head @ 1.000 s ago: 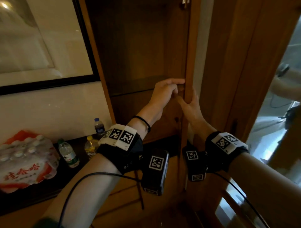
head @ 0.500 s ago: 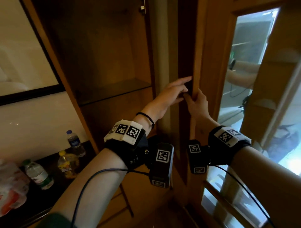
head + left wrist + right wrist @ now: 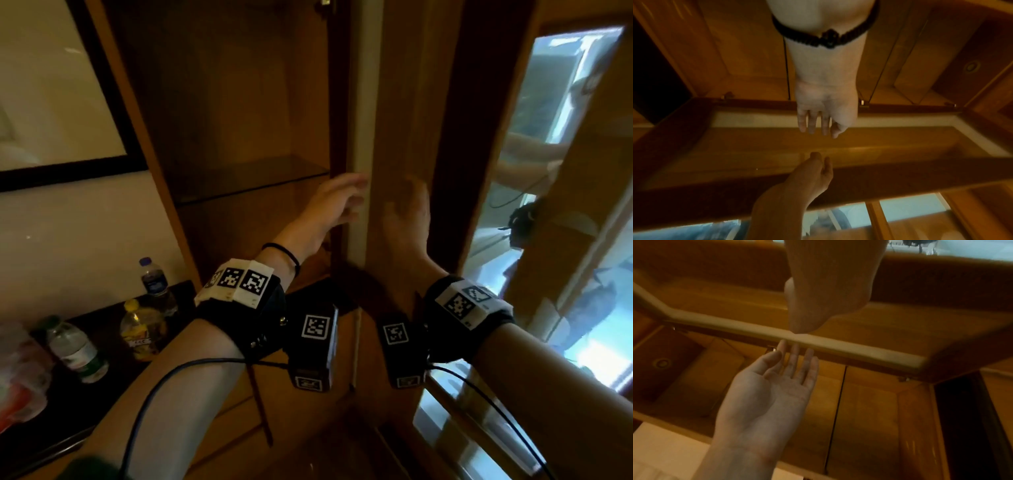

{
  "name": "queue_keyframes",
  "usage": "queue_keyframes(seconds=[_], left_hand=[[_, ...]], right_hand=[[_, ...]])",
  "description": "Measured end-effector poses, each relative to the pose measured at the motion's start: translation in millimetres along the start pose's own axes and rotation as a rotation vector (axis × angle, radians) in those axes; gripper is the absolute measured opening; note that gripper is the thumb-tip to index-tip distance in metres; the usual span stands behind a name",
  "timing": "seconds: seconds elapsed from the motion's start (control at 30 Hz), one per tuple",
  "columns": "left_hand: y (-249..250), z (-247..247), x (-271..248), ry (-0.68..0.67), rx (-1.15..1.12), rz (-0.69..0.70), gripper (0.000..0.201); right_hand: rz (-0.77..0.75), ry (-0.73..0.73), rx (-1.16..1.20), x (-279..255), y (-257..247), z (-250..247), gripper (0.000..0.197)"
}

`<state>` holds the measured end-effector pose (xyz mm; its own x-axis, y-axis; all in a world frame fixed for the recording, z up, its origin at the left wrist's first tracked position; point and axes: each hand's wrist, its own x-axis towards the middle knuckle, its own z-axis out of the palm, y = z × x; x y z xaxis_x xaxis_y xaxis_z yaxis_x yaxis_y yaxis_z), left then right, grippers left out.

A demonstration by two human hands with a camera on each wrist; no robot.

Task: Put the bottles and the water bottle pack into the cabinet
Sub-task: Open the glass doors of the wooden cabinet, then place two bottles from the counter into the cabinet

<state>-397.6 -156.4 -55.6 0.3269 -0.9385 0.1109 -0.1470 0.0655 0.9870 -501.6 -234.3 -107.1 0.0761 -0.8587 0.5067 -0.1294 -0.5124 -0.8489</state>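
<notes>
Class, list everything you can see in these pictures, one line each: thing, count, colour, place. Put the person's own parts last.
cabinet: one, brown wood, centre, open, nothing on its shelf
glass shelf: one, clear, inside the cabinet
cabinet door: one, brown wood with glass pane, swung open at right
blue-capped bottle: one, clear, on the dark counter by the cabinet
yellow bottle: one, yellow cap and label, on the counter
green-capped bottle: one, clear, on the counter, leaning
water bottle pack: one, red and white wrap, far left edge, blurred
dark counter: one, black, lower left
framed picture: one, black frame, on the wall at left
left hand: one, fingers straight, beside the door edge
right hand: one, fingers straight, in front of the door's wooden frame
</notes>
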Motion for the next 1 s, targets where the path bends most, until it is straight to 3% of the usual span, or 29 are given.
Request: queue_keyframes(seconds=[0.13, 0.4, 0.47, 0.67, 0.83, 1.0], left_hand=[[-25.4, -82.0, -28.6, 0.16, -0.015, -0.096, 0.029], [-100.8, -267.5, -94.1, 0.497, -0.085, -0.292, 0.034], [-117.6, -305.4, -111.3, 0.554, -0.084, -0.325, 0.033], [-166.9, -406.0, -159.5, 0.698, -0.062, -0.454, 0.019], [-208.6, -465.1, -195.7, 0.763, 0.034, -0.523, 0.034], [-234.2, -509.7, -202.7, 0.817, 0.227, -0.547, 0.064]], right_hand=[[0.169, -0.332, 0.073, -27.6, -9.5, 73.3, 0.038], [0.379, -1.031, -0.117, -121.0, -48.6, 226.4, 0.03], [0.41, -1.142, -0.137, -143.3, -55.8, 257.3, 0.029], [0.486, -1.28, -0.203, -199.5, -55.9, 341.9, 0.031], [0.558, -1.344, -0.259, -231.4, -54.7, 390.1, 0.036], [0.598, -1.337, -0.228, -243.3, -62.5, 426.1, 0.054]])
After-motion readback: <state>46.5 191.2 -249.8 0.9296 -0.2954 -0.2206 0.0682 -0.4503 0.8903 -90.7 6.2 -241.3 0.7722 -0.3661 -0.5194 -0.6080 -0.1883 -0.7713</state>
